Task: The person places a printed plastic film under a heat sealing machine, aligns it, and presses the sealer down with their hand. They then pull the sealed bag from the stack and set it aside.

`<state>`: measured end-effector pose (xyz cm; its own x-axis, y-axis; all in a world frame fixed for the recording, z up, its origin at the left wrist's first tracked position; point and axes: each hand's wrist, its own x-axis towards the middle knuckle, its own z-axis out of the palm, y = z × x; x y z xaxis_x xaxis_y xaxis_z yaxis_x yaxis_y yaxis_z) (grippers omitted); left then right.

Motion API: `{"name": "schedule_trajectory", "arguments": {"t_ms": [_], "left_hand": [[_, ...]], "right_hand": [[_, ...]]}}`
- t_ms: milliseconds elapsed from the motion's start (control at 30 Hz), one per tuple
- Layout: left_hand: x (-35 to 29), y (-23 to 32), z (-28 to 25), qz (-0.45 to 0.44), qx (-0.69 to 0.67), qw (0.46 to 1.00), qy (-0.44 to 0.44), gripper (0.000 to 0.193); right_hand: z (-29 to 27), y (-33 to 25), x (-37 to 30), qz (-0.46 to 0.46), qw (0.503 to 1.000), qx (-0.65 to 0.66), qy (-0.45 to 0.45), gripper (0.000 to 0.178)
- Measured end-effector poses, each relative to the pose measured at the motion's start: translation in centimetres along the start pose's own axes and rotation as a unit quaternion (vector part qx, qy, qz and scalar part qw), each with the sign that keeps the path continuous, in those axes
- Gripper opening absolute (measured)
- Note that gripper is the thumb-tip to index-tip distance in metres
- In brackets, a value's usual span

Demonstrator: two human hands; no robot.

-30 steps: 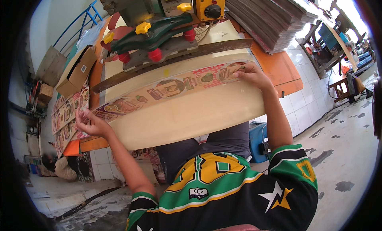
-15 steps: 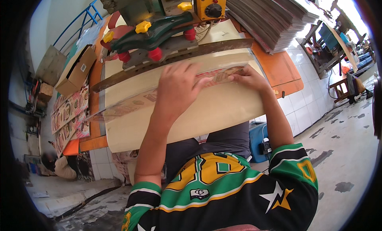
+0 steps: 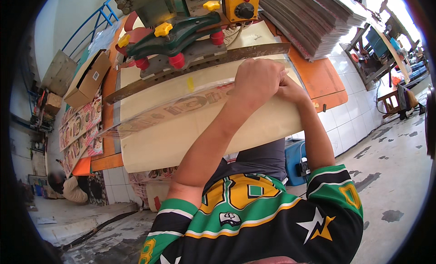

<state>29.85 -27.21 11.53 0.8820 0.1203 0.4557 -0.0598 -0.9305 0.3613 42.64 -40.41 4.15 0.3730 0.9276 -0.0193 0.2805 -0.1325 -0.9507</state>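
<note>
A long clear plastic strip printed in red and brown lies slantwise across a cream sheet on the table. At its right end my left hand is closed, knuckles up, and hides that part of the strip. What its fingers grip cannot be seen. Touching it on the right, my right hand is closed at the strip's end, fingers bent and partly covered by the left hand. Beyond the hands runs a long rusty metal bar below a dark green press clamp.
Yellow knobs top the clamp, beside an orange control box. A tall stack of sheets stands far right on the orange table. Left are an open cardboard box and printed sheets. A person is low at far left.
My left hand has moved right along the strip to meet my right hand, and its fingers have closed. A yellow mark on the cream surface is now uncovered. My right hand stays nearly in place.
</note>
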Motion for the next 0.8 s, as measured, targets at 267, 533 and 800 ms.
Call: {"name": "schedule_trajectory", "arguments": {"t_ms": [267, 533, 800], "left_hand": [[-0.8, 0.5, 1.1, 0.064, 0.003, 0.986, 0.154, 0.013], [-0.9, 0.7, 1.5, 0.066, -0.008, 0.975, 0.213, 0.009], [-1.1, 0.7, 2.4, 0.069, -0.075, 0.955, 0.278, 0.010]], "right_hand": [[0.3, 0.3, 0.1, -0.042, 0.998, -0.028, 0.029, 0.034], [0.2, 0.4, 0.1, -0.053, 0.997, -0.041, 0.026, 0.030], [-0.9, 2.4, 0.7, -0.053, 0.998, -0.024, -0.029, 0.018]]}}
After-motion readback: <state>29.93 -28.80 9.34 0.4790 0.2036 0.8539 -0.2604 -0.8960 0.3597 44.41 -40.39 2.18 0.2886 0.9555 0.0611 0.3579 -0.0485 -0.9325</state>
